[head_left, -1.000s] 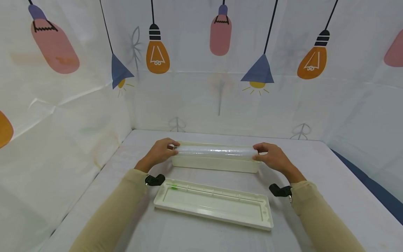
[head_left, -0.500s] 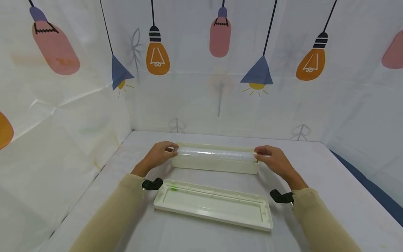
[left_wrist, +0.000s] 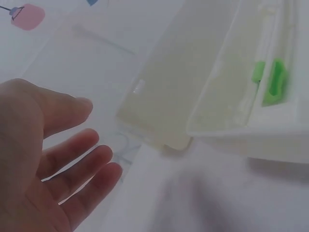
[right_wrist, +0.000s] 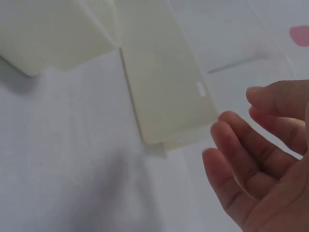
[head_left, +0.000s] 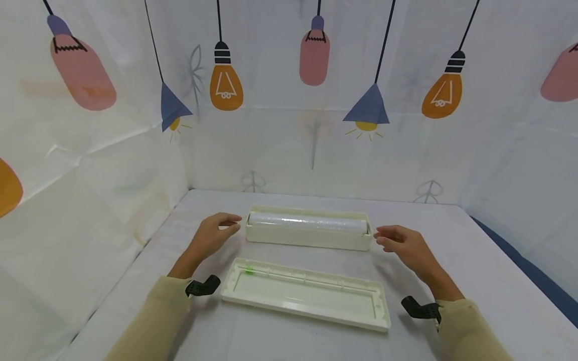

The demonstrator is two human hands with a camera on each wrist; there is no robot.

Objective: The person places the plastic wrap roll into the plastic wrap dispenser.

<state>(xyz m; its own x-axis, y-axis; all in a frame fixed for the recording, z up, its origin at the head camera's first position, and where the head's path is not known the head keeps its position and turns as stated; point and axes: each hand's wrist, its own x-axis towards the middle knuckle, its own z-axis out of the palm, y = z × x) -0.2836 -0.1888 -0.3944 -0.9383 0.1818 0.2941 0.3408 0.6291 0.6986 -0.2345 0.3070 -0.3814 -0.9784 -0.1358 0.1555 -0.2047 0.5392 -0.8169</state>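
My white-covered table (head_left: 280, 346) is carrying the cream film-dispenser box (head_left: 307, 237), the upturned lid (head_left: 306, 295) lying nearer me!

A long, cream, rectangular plastic box (head_left: 309, 238) is sitting uncovered on the table. A shiny, whitish, cylindrical film roll (head_left: 308, 222) is lying lengthwise inside it. A shallow, cream, rectangular plastic lid (head_left: 307, 297) is resting nearer the person, apart from the box, inner side facing up, a small bright-green plastic piece (left_wrist: 275, 82) showing near its left end.
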